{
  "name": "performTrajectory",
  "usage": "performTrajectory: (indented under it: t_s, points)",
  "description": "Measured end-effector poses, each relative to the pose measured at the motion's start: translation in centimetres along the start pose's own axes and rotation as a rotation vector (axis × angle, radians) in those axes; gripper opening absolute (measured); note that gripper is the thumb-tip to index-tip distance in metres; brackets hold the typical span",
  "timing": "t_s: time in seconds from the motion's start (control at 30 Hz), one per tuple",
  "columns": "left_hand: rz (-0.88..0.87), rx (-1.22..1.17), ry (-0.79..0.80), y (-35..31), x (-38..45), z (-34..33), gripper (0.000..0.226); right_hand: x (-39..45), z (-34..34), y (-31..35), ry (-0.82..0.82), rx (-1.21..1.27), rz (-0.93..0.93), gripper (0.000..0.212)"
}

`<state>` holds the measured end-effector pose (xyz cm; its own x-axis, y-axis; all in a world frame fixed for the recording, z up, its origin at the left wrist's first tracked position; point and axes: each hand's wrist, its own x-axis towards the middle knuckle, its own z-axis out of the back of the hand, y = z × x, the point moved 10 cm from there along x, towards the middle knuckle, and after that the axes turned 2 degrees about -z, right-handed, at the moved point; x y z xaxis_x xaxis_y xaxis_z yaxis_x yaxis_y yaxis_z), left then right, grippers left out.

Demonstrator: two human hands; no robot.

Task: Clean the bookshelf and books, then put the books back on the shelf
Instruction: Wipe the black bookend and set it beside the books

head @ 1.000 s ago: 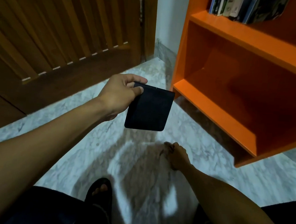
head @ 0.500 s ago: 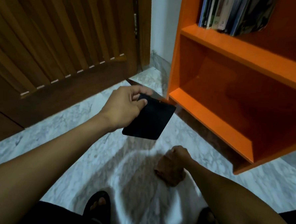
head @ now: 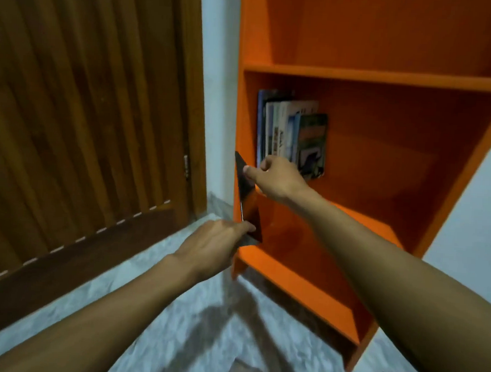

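Our right hand [head: 279,180] pinches the upper part of the dark book [head: 248,197], thumb laid on its near face and the other fingers curled behind it. Our left hand [head: 215,243] grips the book's lower corner, fingers folded round the edge. So both hands hold the same book.

The dark book is thin, with a flat black or very dark cover and no lettering that we can read. We see it almost edge-on, standing upright and slightly tilted, right against the front edge of the left side panel of the orange bookshelf [head: 389,78], at the height of the middle and lower compartments. Whether it touches the panel we cannot tell.

Just behind our right hand, a row of books [head: 292,131] stands upright in the middle compartment, pushed to the left wall; the nearest one has a green and dark cover.

Half a second ago only our left hand held the book, low over the marble floor [head: 171,339], showing its broad face, while our right hand hung curled near the floor. Since then the book has been lifted and turned to the shelf, and our right hand has come up to take it.

A slatted wooden door [head: 84,118] stands to the left.
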<state>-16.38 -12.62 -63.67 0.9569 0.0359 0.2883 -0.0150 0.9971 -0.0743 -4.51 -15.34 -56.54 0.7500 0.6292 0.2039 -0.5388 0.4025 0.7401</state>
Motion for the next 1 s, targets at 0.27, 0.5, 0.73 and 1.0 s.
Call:
performTrajectory:
  t_s: [0.27, 0.5, 0.73, 1.0]
  points:
    - [-0.200, 0.327, -0.010, -5.6, 8.5, 3.4, 0.028, 1.0, 9.0, 0.9, -0.215, -0.188, -0.084, 0.047]
    - [-0.509, 0.287, -0.393, -8.2, 14.7, 1.4, 0.034, 2.7, 14.3, -4.1, -0.437, -0.302, -0.203, 0.061]
    - [-0.180, -0.008, -0.444, 3.0, 18.4, -4.1, 0.085, 6.1, 16.8, -10.8, -0.610, -0.363, -0.253, 0.023]
    - [0.266, -0.451, -0.329, 11.8, 28.1, -6.5, 0.109, 8.5, 15.8, -14.6, -0.606, -0.437, -0.394, 0.055]
